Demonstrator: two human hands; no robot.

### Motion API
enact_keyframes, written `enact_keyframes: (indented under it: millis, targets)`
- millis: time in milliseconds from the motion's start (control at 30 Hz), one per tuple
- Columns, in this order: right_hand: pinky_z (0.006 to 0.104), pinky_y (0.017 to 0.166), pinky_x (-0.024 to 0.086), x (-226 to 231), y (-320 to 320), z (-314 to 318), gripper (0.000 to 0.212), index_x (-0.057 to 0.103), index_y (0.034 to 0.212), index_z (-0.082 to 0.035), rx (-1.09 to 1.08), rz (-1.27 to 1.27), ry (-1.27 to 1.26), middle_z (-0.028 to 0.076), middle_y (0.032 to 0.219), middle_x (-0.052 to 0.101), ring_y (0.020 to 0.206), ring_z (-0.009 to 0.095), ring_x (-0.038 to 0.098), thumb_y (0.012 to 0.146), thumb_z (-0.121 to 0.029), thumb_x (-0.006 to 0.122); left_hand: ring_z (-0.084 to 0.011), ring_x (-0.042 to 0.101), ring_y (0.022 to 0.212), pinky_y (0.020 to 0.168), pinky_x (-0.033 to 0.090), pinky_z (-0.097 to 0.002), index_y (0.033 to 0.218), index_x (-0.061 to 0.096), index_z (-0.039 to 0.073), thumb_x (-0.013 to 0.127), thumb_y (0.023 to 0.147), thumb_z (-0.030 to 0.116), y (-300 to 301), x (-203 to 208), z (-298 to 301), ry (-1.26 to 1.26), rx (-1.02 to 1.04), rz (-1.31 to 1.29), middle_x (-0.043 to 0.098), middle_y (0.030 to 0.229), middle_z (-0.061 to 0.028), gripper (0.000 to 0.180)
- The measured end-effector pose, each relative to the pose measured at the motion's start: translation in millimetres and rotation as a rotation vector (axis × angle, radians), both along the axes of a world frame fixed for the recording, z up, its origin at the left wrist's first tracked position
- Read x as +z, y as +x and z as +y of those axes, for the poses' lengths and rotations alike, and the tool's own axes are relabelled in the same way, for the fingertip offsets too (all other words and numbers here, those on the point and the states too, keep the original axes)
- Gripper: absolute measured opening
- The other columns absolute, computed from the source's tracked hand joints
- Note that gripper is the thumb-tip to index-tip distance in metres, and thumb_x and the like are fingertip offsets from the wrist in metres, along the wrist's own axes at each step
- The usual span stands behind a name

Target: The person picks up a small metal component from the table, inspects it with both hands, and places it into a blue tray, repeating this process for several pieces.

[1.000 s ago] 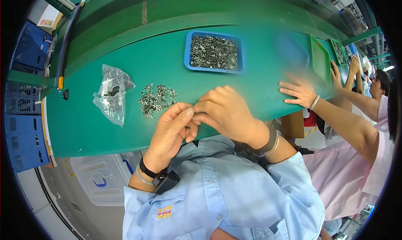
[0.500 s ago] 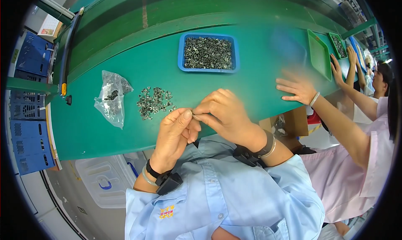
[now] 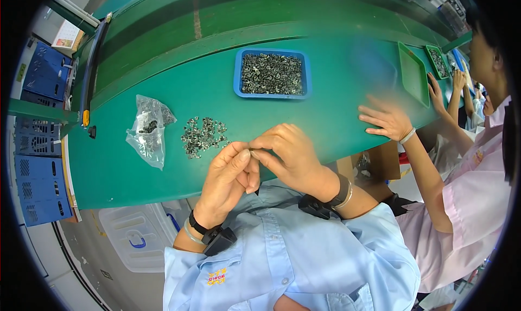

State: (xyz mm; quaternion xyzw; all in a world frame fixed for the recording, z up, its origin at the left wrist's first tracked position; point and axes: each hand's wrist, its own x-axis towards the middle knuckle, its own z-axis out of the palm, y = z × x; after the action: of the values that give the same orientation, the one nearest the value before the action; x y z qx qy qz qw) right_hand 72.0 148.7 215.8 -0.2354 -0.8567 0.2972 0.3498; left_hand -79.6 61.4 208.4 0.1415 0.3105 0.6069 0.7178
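Observation:
My left hand point(image 3: 228, 172) and my right hand point(image 3: 290, 156) meet above the near edge of the green table point(image 3: 125, 186). Thumb and fingertips of each are pinched together on something tiny, mostly hidden between them; its kind cannot be made out. Just beyond my left hand lies a loose pile of small shiny metal parts point(image 3: 202, 136). Farther off, a blue tray point(image 3: 237, 83) holds a mass of similar small metal parts. Left of the pile rests a clear plastic bag point(image 3: 154, 151) with dark small pieces inside.
At the right, a co-worker's hand point(image 3: 388, 121) lies over the table, near a green tray point(image 3: 415, 75). A smaller green tray point(image 3: 437, 61) with parts stands beyond. Blue crates point(image 3: 40, 189) line the left side; a lidded clear bin point(image 3: 130, 235) sits below the table.
My hands stay pinched together in nearly the same place. The view has shifted slightly, and the co-worker at the right has leaned farther into it.

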Motion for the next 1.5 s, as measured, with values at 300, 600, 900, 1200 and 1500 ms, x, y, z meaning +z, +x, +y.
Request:
enact_keyframes:
  millis: [300,600,900,1200,1500]
  targets:
    - [0.0297,0.069,0.049,-0.6,7.5,5.2,0.019,0.063,0.1,-0.005,0.093,0.15,-0.369,0.007,0.088,0.06,0.079,0.02,0.058,0.082,-0.004,0.067,-0.0125,0.052,0.055,0.047,0.041,-0.0242,0.104,0.055,0.002,0.052,0.097,0.017,4.4,2.7,5.4,-0.002,0.003,0.113,0.058,0.076,-0.0072,0.018]
    - [0.0316,0.069,0.048,-15.5,2.8,9.0,0.011,0.061,0.092,-0.004,0.08,0.272,-0.239,0.008,0.088,0.058,0.081,0.023,0.059,0.082,-0.006,0.067,-0.0106,0.05,0.053,0.045,0.039,-0.0222,0.103,0.055,0.0,0.049,0.097,0.013,8.6,8.8,5.1,-0.016,0.055,0.441,0.055,0.071,-0.0052,0.016]
    - [0.0365,0.069,0.047,-9.7,11.6,13.3,0.01,0.06,0.086,-0.006,0.079,0.271,-0.224,0.008,0.085,0.054,0.08,0.027,0.057,0.08,-0.012,0.065,-0.0113,0.048,0.049,0.043,0.037,-0.0217,0.101,0.053,-0.001,0.048,0.097,0.016,17.7,14.4,10.4,0.033,0.07,0.357,0.053,0.064,-0.0059,0.018]
    - [0.0345,0.068,0.048,-4.6,13.4,14.6,0.011,0.06,0.089,-0.007,0.104,0.226,-0.047,0.006,0.085,0.055,0.079,0.025,0.058,0.081,-0.011,0.066,-0.0111,0.048,0.05,0.044,0.038,-0.0225,0.1,0.054,-0.001,0.049,0.098,0.018,13.9,9.8,11.0,0.076,0.03,0.416,0.054,0.066,-0.0062,0.02]
    - [0.0316,0.067,0.05,13.3,26.8,21.1,0.014,0.065,0.092,-0.004,0.111,0.283,-0.181,0.008,0.087,0.061,0.08,0.022,0.06,0.079,-0.004,0.069,-0.0111,0.053,0.058,0.049,0.042,-0.0228,0.104,0.055,0.001,0.048,0.098,0.019,21.0,29.9,18.0,0.05,0.005,0.295,0.059,0.078,-0.0068,0.021]
